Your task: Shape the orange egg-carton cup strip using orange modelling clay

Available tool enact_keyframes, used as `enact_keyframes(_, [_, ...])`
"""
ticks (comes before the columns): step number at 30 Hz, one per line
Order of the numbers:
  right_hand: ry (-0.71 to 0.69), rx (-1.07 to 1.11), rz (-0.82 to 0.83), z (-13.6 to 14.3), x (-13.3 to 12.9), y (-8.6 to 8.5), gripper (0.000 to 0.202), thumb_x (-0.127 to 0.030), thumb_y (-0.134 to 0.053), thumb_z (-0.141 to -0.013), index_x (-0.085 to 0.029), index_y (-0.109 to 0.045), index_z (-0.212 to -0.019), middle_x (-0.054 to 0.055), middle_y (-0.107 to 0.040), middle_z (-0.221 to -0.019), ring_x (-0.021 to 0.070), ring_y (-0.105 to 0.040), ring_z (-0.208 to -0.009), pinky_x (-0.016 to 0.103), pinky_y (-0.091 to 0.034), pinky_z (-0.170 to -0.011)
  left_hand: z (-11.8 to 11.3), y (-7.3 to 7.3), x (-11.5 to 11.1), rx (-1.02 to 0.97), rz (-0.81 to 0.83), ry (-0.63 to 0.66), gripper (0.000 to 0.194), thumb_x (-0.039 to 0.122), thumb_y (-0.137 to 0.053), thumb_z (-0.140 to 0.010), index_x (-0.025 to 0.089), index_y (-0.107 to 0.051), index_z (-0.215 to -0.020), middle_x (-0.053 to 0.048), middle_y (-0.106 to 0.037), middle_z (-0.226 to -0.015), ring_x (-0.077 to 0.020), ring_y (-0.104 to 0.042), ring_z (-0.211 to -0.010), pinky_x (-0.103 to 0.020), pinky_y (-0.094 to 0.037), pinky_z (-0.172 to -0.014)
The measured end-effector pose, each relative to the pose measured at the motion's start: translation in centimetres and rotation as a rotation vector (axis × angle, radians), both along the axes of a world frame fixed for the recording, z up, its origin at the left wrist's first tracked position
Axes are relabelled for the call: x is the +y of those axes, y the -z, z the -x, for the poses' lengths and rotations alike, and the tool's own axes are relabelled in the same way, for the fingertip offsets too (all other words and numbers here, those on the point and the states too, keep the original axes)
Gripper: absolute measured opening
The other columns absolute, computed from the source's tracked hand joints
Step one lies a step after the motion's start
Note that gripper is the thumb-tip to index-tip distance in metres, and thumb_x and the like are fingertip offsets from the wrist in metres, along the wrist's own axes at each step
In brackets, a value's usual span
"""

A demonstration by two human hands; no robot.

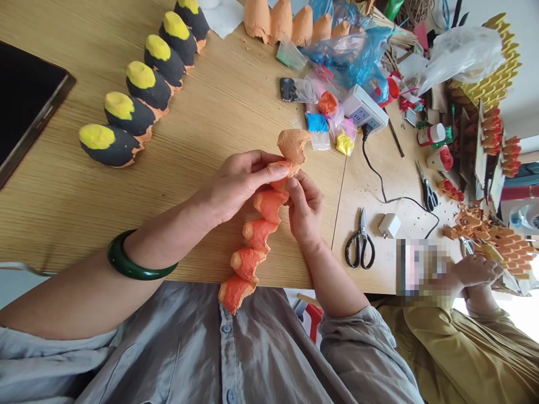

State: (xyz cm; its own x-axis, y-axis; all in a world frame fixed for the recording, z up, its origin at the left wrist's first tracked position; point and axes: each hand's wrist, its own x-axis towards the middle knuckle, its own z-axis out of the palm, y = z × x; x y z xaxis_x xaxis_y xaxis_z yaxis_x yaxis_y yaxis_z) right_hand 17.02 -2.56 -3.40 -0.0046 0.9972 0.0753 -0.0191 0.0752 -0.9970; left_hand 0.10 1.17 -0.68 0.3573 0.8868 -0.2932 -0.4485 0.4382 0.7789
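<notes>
A strip of joined egg-carton cones (268,203) stretches from the table towards my shirt. Most of its cones carry orange clay with bare tan tips, while the far end cone (291,145) is plain. My left hand (252,179) is closed on the strip near that far end, thumb on top. From the other side my right hand (305,207) pinches the same part, thumb against the orange surface; its fingertips are partly hidden. Further left on the table lies another strip of cones (148,85), coated black with yellow clay tops.
A dark tablet (29,106) lies at the left. Clay packets (317,123), a power strip (364,108) with a cord, scissors (360,241) and a white charger (389,225) are to the right. Plain cones (281,21) stand at the back. Another person's hand (478,270) is at far right.
</notes>
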Motion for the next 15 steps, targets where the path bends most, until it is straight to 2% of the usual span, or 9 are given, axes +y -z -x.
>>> enact_keyframes(4, [0.020,0.048,0.039,-0.17,0.33,0.01,0.056,-0.079,-0.088,-0.099,-0.026,-0.078,-0.087,-0.001,-0.064,-0.087,0.0129,-0.051,-0.069,0.029,-0.051,-0.061,0.22,-0.24,0.14,0.001,0.018,0.046,0.018,0.031,-0.096,-0.089,0.019,-0.088,-0.100,-0.010,-0.089,-0.109,-0.0331,-0.084,-0.114,-0.038,-0.070,-0.089])
enact_keyframes(7, [0.050,0.075,0.018,-0.44,0.50,-0.10,0.055,-0.075,-0.089,-0.101,-0.025,-0.077,-0.082,-0.003,-0.059,-0.081,0.0119,-0.049,-0.068,0.028,-0.049,-0.061,0.43,-0.42,0.34,-0.046,0.039,0.067,0.016,0.030,-0.096,-0.089,0.021,-0.088,-0.098,-0.009,-0.088,-0.109,-0.0316,-0.083,-0.113,-0.036,-0.069,-0.088])
enact_keyframes(12, [0.017,0.042,-0.058,-0.37,0.21,-0.59,0.051,-0.068,-0.087,-0.107,-0.025,-0.077,-0.084,-0.002,-0.058,-0.085,0.0113,-0.050,-0.069,0.026,-0.049,-0.058,0.03,-0.30,-0.19,-0.049,-0.013,0.099,0.040,0.042,-0.113,-0.082,0.019,-0.089,-0.104,-0.010,-0.088,-0.110,-0.0310,-0.083,-0.106,-0.035,-0.071,-0.085])
enact_keyframes(15, [-0.017,0.042,-0.082,-0.15,-0.09,-0.78,0.045,-0.064,-0.085,-0.111,-0.026,-0.079,-0.088,-0.002,-0.058,-0.087,0.0104,-0.051,-0.065,0.024,-0.048,-0.051,-0.31,-0.09,-0.66,-0.044,-0.013,0.060,0.044,0.045,-0.115,-0.081,0.019,-0.091,-0.108,-0.009,-0.088,-0.109,-0.0286,-0.083,-0.097,-0.035,-0.071,-0.078])
